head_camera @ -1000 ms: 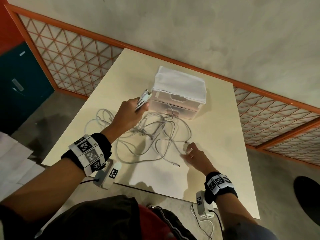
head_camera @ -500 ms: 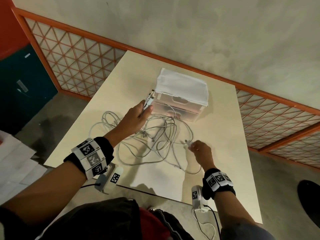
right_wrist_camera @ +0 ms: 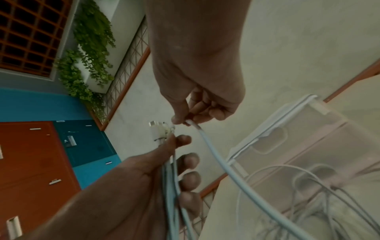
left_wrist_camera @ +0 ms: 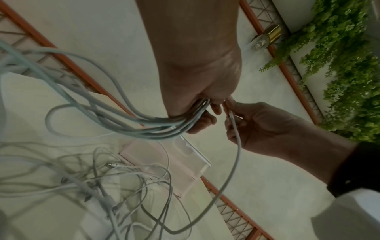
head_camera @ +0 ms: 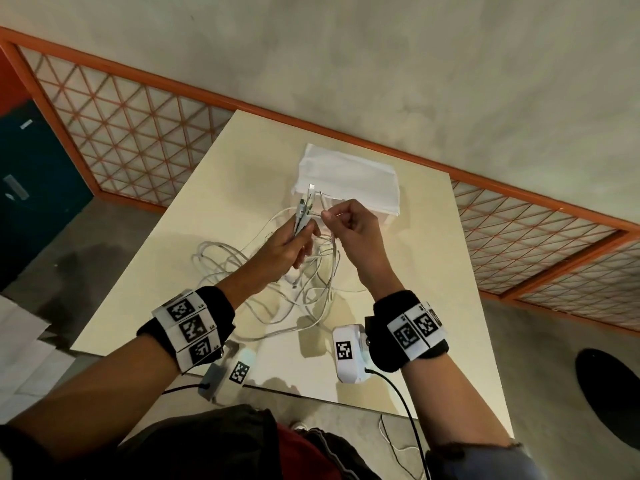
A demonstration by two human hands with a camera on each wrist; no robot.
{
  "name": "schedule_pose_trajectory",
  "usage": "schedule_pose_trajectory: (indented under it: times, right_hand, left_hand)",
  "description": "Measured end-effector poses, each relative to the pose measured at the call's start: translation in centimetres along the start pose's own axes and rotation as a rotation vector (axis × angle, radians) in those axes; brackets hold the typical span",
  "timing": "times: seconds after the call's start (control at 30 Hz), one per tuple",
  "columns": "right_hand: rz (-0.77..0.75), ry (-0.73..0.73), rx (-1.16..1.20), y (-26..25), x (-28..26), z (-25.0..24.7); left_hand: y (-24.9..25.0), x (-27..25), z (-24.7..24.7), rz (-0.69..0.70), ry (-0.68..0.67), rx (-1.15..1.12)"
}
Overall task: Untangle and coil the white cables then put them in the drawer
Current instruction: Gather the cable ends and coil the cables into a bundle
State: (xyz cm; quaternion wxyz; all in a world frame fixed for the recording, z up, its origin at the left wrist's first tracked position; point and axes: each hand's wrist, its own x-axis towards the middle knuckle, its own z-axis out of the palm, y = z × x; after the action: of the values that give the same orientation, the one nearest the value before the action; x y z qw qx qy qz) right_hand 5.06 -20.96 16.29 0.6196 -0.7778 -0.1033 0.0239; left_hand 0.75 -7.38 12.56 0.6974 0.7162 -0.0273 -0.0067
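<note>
A tangle of white cables point(head_camera: 277, 278) lies on the cream table point(head_camera: 433, 271) in front of a small translucent drawer box point(head_camera: 349, 178) with a white top. My left hand point(head_camera: 294, 242) is raised above the tangle and grips a bundle of several cable ends point(head_camera: 304, 211), plugs pointing up. Beside it, my right hand point(head_camera: 346, 220) pinches one more cable end point(head_camera: 323, 202) between thumb and forefinger, almost touching the bundle. In the right wrist view that single cable point(right_wrist_camera: 216, 155) trails down toward the drawer box point(right_wrist_camera: 308, 138). The left wrist view shows the gripped strands point(left_wrist_camera: 174, 125) looping down to the pile.
An orange-framed lattice railing point(head_camera: 138, 140) runs behind the table along a grey wall. The drawer box's drawers look closed. A dark round object point(head_camera: 609, 393) sits on the floor at right. Table edges fall away near my body and on the right.
My right hand lifted a cable end off the table and brought it up beside the left hand's bundle. The left hand rose slightly and shifted right with its cable ends.
</note>
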Motion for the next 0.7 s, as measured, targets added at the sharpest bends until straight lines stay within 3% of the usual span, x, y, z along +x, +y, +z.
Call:
schedule_pose_trajectory:
  times: [0.13,0.33,0.7]
  right_hand:
    - [0.05,-0.06,0.142,-0.9,-0.5,1.0]
    - [0.133,-0.185,0.166,-1.1,-0.5,0.5]
    - [0.019,-0.155,0.089,-1.9,-0.6,-0.3]
  left_hand:
    - [0.0,-0.2,0.4,-0.03,-0.009,-0.034]
    - [0.8,-1.2,-0.5,-0.042,-0.124,-0.081]
    - [1.7,-1.7,-0.8,-0.109,-0.264,-0.139]
